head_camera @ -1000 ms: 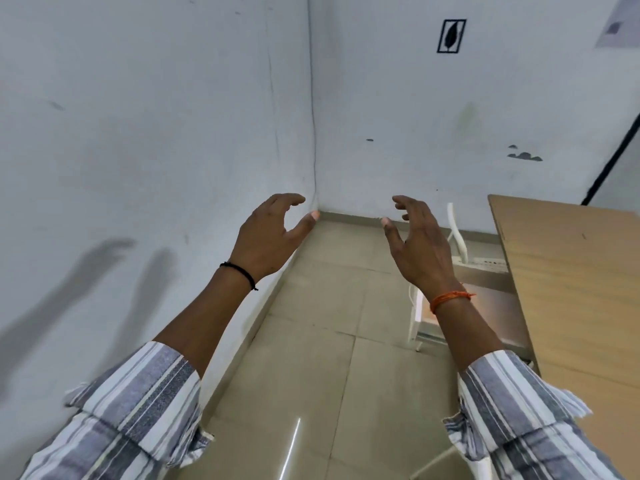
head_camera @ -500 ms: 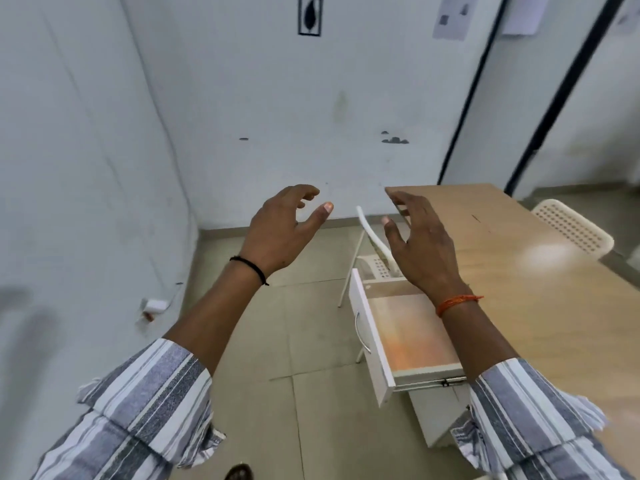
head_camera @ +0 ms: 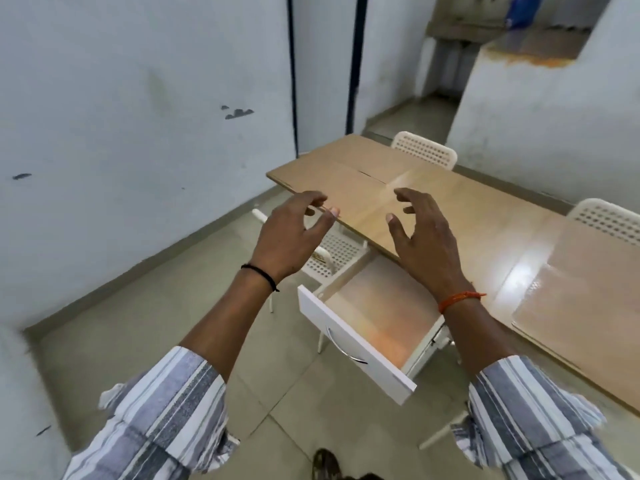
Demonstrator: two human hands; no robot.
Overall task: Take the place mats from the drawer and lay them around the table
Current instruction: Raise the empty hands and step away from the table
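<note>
A white drawer (head_camera: pixel 346 344) stands pulled out from under the long wooden table (head_camera: pixel 460 209). Its pale, orange-tinted inside (head_camera: pixel 377 317) looks flat; I cannot tell whether a place mat lies there. A clear glossy place mat (head_camera: pixel 588 296) lies on the table at the right. My left hand (head_camera: pixel 291 237) hovers with its fingers spread and nothing in it, above the floor and just left of the drawer. My right hand (head_camera: pixel 422 244) is spread the same way over the drawer's far end and the table edge.
A white perforated chair (head_camera: pixel 332 254) is tucked under the table just beyond the drawer. Two more white chairs (head_camera: pixel 424 152) (head_camera: pixel 609 218) stand on the table's far side. A white wall (head_camera: pixel 121 133) runs along the left, with tiled floor (head_camera: pixel 207 306) between it and the table.
The view has swung right from the room's corner to the table, bringing the drawer, the mat and the far chairs into sight. Both hands stay raised and spread.
</note>
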